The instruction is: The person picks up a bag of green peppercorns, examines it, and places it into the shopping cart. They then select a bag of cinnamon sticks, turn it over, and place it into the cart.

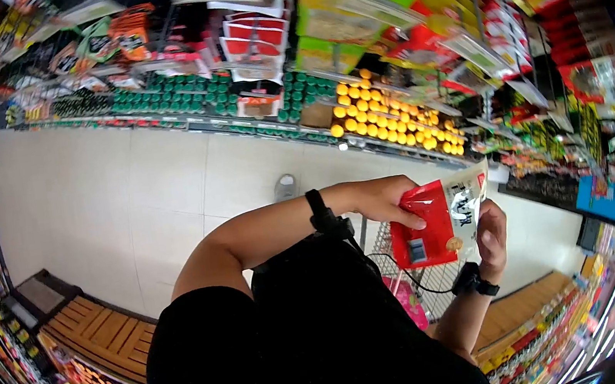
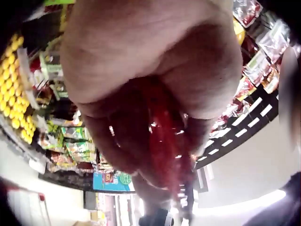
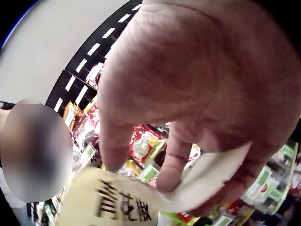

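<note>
A flat food packet (image 1: 424,223), red on one side and cream with black Chinese characters on the other, is held up in front of the black-shirted body. My left hand (image 1: 390,203) grips its red part, thumb across the face. In the left wrist view the red plastic (image 2: 164,132) bunches between thumb and fingers. At the cream side is my right hand (image 1: 492,236). The right wrist view shows the cream edge (image 3: 113,202) with its printed characters, and fingers of the right hand (image 3: 197,80) curled about it.
Below the packet is a wire shopping cart (image 1: 434,301) with a pink item (image 1: 407,301) in it. Shelves ahead carry yellow-capped bottles (image 1: 392,122), green-capped jars (image 1: 178,92) and hanging green packets (image 1: 345,8). A wooden slatted stand (image 1: 101,336) is at the lower left.
</note>
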A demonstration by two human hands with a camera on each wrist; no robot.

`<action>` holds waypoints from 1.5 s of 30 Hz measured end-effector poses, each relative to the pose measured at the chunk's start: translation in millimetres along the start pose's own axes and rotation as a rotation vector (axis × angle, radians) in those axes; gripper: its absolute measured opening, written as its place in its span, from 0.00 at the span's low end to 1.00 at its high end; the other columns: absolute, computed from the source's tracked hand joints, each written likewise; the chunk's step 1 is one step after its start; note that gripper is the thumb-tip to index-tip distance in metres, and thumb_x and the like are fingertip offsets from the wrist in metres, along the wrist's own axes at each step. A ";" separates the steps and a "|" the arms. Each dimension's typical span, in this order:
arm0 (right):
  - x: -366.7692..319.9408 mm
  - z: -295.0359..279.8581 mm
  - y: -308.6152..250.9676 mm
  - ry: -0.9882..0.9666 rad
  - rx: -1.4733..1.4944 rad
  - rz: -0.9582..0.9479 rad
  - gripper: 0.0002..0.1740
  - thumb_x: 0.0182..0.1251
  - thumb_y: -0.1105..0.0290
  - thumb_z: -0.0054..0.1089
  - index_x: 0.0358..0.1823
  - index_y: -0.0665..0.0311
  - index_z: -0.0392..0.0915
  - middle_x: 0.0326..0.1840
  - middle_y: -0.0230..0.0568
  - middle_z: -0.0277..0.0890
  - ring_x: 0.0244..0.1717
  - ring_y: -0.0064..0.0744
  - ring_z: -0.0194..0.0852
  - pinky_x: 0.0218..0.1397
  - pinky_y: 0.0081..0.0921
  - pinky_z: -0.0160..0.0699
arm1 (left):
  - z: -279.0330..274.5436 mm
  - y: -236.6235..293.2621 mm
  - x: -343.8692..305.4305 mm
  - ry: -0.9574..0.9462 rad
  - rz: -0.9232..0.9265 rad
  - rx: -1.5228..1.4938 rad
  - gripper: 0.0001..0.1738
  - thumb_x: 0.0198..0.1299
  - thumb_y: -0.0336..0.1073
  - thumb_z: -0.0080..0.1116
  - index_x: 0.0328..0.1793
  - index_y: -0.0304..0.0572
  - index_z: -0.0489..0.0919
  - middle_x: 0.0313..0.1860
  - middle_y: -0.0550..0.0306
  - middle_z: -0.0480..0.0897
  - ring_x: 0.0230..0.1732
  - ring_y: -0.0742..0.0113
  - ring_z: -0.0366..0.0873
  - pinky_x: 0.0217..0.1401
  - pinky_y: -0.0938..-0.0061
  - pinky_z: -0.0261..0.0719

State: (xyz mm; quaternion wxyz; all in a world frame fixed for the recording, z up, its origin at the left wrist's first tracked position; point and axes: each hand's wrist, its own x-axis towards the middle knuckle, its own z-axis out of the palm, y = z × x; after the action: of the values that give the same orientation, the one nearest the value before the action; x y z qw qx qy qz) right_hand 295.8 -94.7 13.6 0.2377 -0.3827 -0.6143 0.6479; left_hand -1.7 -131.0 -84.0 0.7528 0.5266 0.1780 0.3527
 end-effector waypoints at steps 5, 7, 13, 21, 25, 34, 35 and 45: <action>13.1 20.3 12.1 0.176 -0.620 0.048 0.57 0.53 0.34 0.64 0.79 0.62 0.59 0.86 0.46 0.41 0.84 0.48 0.43 0.81 0.53 0.41 | -5.5 2.6 -19.1 0.416 0.019 0.595 0.19 0.65 0.43 0.65 0.49 0.34 0.77 0.37 0.39 0.84 0.42 0.43 0.83 0.43 0.56 0.80; 17.0 41.1 18.0 0.141 -0.477 0.112 0.60 0.55 0.33 0.62 0.82 0.59 0.52 0.84 0.45 0.47 0.81 0.48 0.48 0.78 0.57 0.46 | 2.4 5.3 -21.9 0.535 0.037 0.717 0.18 0.66 0.42 0.61 0.51 0.36 0.72 0.41 0.37 0.82 0.47 0.35 0.81 0.47 0.47 0.78; -0.4 85.4 26.4 0.085 0.000 0.012 0.68 0.54 0.42 0.78 0.83 0.70 0.44 0.80 0.52 0.57 0.79 0.45 0.58 0.80 0.46 0.58 | 53.7 31.0 -31.2 0.393 0.193 0.829 0.34 0.62 0.46 0.65 0.63 0.28 0.66 0.74 0.26 0.59 0.60 0.30 0.76 0.57 0.49 0.82; -8.8 93.9 21.2 0.421 0.077 -0.008 0.32 0.76 0.76 0.55 0.78 0.70 0.56 0.71 0.49 0.70 0.68 0.42 0.73 0.72 0.39 0.73 | 46.0 44.1 -46.0 0.350 0.460 0.592 0.34 0.61 0.48 0.68 0.68 0.39 0.71 0.70 0.41 0.71 0.70 0.42 0.71 0.70 0.56 0.73; -13.1 106.3 4.4 0.352 0.031 0.023 0.29 0.72 0.77 0.61 0.72 0.69 0.64 0.65 0.44 0.76 0.63 0.36 0.76 0.68 0.37 0.76 | 23.7 58.1 -60.7 0.743 0.381 0.635 0.43 0.52 0.48 0.79 0.68 0.36 0.68 0.57 0.46 0.75 0.55 0.53 0.75 0.60 0.61 0.75; -1.3 119.3 10.6 0.211 -0.208 0.008 0.18 0.71 0.73 0.65 0.58 0.71 0.75 0.45 0.33 0.83 0.47 0.20 0.77 0.53 0.25 0.79 | 33.1 64.6 -81.4 0.369 0.045 0.274 0.25 0.62 0.37 0.69 0.62 0.33 0.79 0.51 0.42 0.88 0.51 0.51 0.87 0.58 0.62 0.81; 2.7 125.0 6.1 0.253 -0.105 -0.006 0.15 0.73 0.74 0.62 0.57 0.70 0.75 0.47 0.32 0.82 0.49 0.20 0.77 0.54 0.24 0.79 | 31.2 64.3 -78.6 0.382 0.043 0.314 0.24 0.63 0.37 0.69 0.61 0.33 0.79 0.50 0.42 0.88 0.50 0.50 0.87 0.57 0.62 0.82; 3.5 124.3 38.2 0.328 -0.095 -0.162 0.27 0.75 0.65 0.63 0.71 0.66 0.67 0.56 0.30 0.74 0.50 0.19 0.72 0.54 0.23 0.75 | 31.4 26.9 -58.0 0.436 0.251 0.675 0.14 0.59 0.39 0.72 0.38 0.35 0.80 0.30 0.43 0.82 0.30 0.42 0.83 0.33 0.59 0.80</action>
State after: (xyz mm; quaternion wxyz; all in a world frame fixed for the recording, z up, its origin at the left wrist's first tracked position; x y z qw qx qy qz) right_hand 202.0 -173.4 -30.3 0.3676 -0.4434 -0.6260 0.5257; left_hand -30.8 -188.3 -53.3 0.4341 0.6741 0.3733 0.4667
